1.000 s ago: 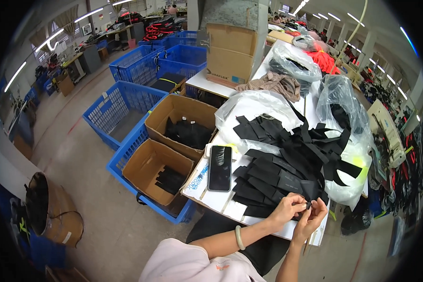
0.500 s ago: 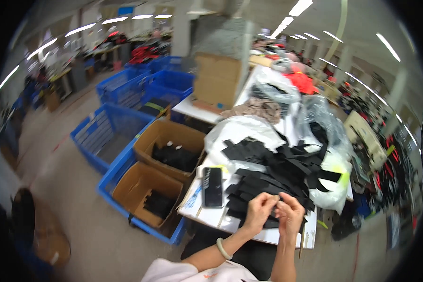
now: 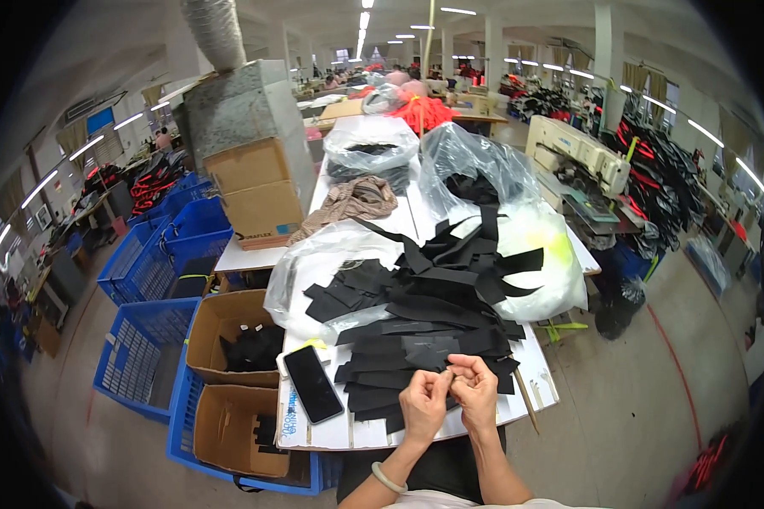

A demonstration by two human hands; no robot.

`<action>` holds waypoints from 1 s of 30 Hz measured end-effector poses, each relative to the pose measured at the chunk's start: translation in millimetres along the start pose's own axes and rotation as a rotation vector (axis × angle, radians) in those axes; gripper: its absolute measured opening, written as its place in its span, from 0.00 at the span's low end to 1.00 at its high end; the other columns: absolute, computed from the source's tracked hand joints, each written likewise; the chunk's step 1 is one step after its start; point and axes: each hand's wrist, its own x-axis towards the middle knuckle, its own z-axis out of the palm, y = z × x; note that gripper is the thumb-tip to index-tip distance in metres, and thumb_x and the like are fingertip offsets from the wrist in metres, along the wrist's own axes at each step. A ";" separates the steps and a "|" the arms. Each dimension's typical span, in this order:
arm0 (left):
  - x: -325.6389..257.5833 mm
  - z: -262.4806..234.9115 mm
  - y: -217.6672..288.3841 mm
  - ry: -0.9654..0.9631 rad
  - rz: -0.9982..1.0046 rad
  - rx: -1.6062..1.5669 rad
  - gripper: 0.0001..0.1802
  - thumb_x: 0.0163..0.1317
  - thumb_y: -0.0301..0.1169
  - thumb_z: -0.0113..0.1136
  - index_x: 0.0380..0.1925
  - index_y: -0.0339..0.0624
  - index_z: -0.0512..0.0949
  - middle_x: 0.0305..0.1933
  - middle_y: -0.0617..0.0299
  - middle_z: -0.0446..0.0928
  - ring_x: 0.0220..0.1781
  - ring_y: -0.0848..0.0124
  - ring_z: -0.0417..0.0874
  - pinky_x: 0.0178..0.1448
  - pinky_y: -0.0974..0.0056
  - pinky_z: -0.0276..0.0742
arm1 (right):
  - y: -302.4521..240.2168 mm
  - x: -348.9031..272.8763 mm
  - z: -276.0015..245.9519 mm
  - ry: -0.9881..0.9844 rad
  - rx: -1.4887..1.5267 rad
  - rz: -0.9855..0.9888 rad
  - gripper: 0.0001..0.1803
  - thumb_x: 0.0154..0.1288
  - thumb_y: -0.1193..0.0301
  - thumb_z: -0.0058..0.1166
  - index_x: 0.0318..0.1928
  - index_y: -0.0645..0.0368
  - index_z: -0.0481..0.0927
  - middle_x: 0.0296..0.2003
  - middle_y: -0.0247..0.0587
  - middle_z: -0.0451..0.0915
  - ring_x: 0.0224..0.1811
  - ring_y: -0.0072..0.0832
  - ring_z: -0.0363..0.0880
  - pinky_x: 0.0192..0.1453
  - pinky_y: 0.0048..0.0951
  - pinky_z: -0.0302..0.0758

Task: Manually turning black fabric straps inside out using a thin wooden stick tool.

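My left hand (image 3: 424,405) and my right hand (image 3: 474,392) meet over the near edge of a white table (image 3: 348,434). Thumbs and fingers of both are pinched together, fingertips almost touching. Whatever is between them is too small to make out. Beneath and beyond the hands lie several black fabric strips (image 3: 382,349) in overlapping rows. Looser black strips (image 3: 450,254) are heaped further back, some curling upward. A phone with a dark screen (image 3: 314,384) rests left of the strips. A pale bracelet (image 3: 388,478) circles my left wrist.
At left, cardboard boxes (image 3: 216,428) holding black pieces sit in a blue crate (image 3: 181,424), near other blue crates (image 3: 136,373). Clear plastic bags (image 3: 475,153) and a patterned cloth (image 3: 348,206) lie further back. A sewing machine (image 3: 579,154) stands at right; a thin stick (image 3: 526,394) lies beside the strips.
The view has swung to the right, so the table and crates appear further left. My hands remain pinched together over the strips.
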 end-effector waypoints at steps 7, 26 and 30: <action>16.8 -5.2 5.0 -0.318 -0.510 -0.734 0.12 0.66 0.31 0.54 0.24 0.42 0.69 0.16 0.73 0.60 0.15 0.84 0.56 0.20 0.76 0.53 | 26.8 4.2 -33.1 -0.224 1.061 0.420 0.20 0.52 0.83 0.48 0.48 0.64 0.73 0.15 0.31 0.66 0.07 0.15 0.48 0.13 0.19 0.52; 21.1 -49.9 15.5 -0.447 -0.560 -0.895 0.11 0.61 0.31 0.59 0.24 0.42 0.69 0.22 0.66 0.71 0.17 0.83 0.64 0.18 0.77 0.58 | 31.1 27.5 -20.4 -0.664 0.486 0.072 0.15 0.56 0.80 0.57 0.45 0.67 0.72 0.34 0.42 0.78 0.15 0.21 0.70 0.18 0.20 0.65; 33.1 -53.9 15.5 -0.417 -0.569 -0.957 0.07 0.62 0.28 0.57 0.27 0.39 0.71 0.25 0.60 0.75 0.16 0.81 0.65 0.19 0.77 0.59 | 4.6 15.1 -1.6 -0.404 0.623 0.377 0.09 0.57 0.79 0.58 0.39 0.65 0.76 0.30 0.41 0.79 0.21 0.23 0.75 0.22 0.20 0.69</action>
